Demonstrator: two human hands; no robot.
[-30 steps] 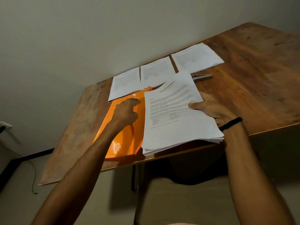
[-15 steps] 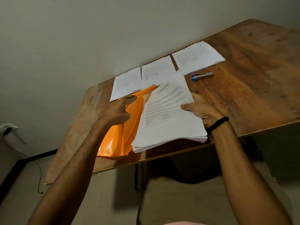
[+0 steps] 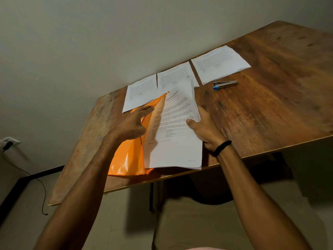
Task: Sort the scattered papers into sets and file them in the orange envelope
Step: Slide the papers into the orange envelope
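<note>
Right hand (image 3: 205, 131) pinches the thick white paper stack (image 3: 177, 141); beside it, the straight-fingered left hand (image 3: 131, 123) presses the glossy orange envelope (image 3: 126, 159).

The room is dim and yellowish — a shiny glare sits on the orange envelope (image 3: 127, 159) near the front edge of the desk (image 3: 270, 109), dark shadow lies underneath, and the wide lens bends the edges.

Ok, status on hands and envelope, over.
Left hand rests on orange envelope, mouth open. Right hand grips paper stack, left edge inside. Nothing blocking; three sets lie behind.
</note>
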